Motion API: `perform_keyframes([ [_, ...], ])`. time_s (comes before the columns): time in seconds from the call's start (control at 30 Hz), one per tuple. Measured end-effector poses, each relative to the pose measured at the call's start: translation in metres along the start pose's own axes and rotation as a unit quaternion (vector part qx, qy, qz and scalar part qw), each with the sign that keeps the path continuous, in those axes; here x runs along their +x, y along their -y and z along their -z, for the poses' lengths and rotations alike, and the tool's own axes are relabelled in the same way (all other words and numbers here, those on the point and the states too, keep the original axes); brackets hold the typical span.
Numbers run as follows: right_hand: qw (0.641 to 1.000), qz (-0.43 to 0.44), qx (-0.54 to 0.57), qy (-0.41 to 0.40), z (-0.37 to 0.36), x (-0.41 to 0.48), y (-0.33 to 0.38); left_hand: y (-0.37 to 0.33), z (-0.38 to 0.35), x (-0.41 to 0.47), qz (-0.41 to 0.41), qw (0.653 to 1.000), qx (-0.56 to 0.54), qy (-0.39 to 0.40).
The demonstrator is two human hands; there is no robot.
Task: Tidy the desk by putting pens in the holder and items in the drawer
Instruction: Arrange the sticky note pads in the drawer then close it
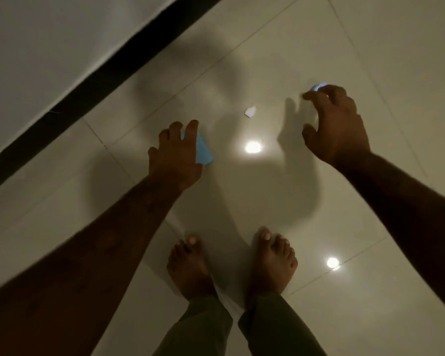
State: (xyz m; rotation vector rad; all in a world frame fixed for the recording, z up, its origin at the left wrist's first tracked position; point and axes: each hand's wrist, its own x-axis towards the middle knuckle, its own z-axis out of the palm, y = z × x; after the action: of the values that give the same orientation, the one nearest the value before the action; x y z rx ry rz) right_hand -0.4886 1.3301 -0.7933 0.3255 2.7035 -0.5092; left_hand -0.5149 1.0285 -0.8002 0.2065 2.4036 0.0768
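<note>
A: Item one, left hand?
B: Centre-left of the frame, fingers spread and curled over a light blue paper piece. The grip looks closed on it, though blur hides whether the paper is lifted from the floor.

A: Item two, right hand?
B: Upper right of centre. Fingers bent in a loose claw, thumb apart from them. A small pale blue object shows at the fingertips; I cannot tell whether it is gripped or merely behind them.

A: Loose items?
B: One small white paper scrap, between the two hands, lying on the tiled floor, touched by neither.

A: Surroundings?
B: Two bare feet at the lower centre, green trouser cuffs below them. A dark skirting strip runs diagonally across the upper left under a pale wall. Two bright light reflections on the glossy tiles.
</note>
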Motion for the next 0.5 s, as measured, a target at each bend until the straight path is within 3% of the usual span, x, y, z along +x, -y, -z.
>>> perform_keyframes([
  [0.1,1.000,-0.002,0.002,0.004,-0.012,0.025,-0.009,0.002,-0.021,0.015,0.018,0.999,0.030,0.012],
  [0.23,0.999,-0.025,-0.026,0.016,-0.023,0.056,-0.012,0.000,-0.040,0.026,0.020,0.995,0.092,-0.029],
  [0.5,0.996,-0.074,-0.039,-0.016,-0.032,0.061,-0.014,0.009,-0.018,0.040,0.032,0.994,0.104,-0.029],
])
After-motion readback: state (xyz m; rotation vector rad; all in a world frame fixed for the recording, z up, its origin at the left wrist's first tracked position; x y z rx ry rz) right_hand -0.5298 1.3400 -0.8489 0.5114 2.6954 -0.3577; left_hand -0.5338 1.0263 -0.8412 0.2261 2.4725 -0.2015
